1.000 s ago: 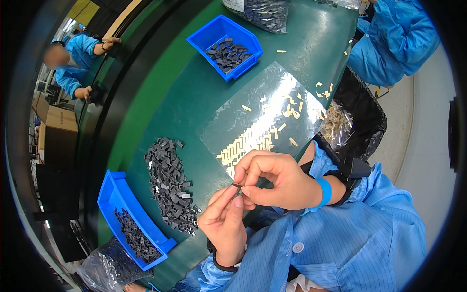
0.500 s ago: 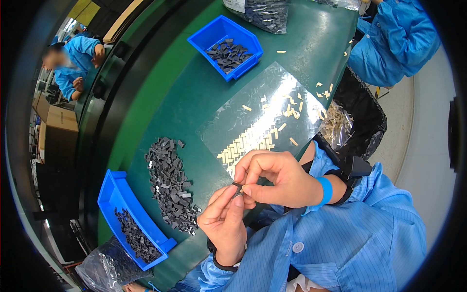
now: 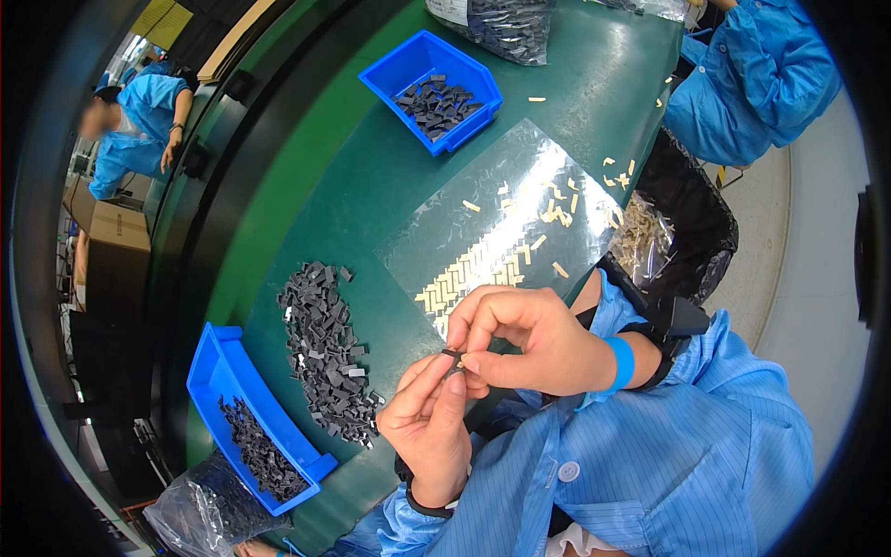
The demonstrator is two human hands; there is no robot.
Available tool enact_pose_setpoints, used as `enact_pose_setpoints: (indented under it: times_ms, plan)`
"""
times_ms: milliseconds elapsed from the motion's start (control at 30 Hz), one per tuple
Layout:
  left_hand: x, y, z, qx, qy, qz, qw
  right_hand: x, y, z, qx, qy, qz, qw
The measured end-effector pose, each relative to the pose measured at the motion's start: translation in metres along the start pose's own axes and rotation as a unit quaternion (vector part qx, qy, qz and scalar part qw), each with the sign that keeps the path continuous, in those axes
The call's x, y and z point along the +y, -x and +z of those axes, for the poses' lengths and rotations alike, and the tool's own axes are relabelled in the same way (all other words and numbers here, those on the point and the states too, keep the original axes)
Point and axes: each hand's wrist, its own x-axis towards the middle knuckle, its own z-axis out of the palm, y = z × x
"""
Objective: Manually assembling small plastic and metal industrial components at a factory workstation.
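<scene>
The left hand (image 3: 432, 427) and right hand (image 3: 534, 343) pinch a dark part (image 3: 454, 359) between their fingers (image 3: 422, 382), right of the black pile (image 3: 325, 357), by the near edge of the sheet (image 3: 432, 239).

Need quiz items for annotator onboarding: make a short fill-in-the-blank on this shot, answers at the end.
1. The right hand meets the ____ hand at a small dark piece.
2. The far bin and the near bin are both coloured ____.
3. The clear sheet lies to the ____ of the loose dark pile.
4. The blue wristband is on the person's ____ wrist.

Missing words: left; blue; right; right.
</scene>
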Motion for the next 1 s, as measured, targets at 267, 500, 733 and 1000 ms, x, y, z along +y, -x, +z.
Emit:
enact_pose_setpoints:
  times_ms: [267, 500, 733, 1000]
  plan:
    - [0.001, 0.0, 0.0, 0.004, 0.006, -0.006, 1.0, -0.0008, 0.0008, -0.0014, -0.01, -0.06, 0.01, 0.998]
    - [-0.0001, 0.0011, -0.0002, 0.006, -0.004, 0.001, 1.0, -0.0009, 0.0013, -0.0001, -0.002, 0.003, 0.004, 1.0]
    - [0.0008, 0.0014, 0.0003, 0.002, -0.008, 0.003, 1.0, -0.0016, 0.001, 0.0006, -0.001, 0.043, -0.016, 0.999]
    - [0.0051, 0.0022, 0.0053, 0.004, -0.025, -0.004, 1.0, -0.0039, 0.0014, 0.0024, 0.004, 0.076, -0.039, 0.996]
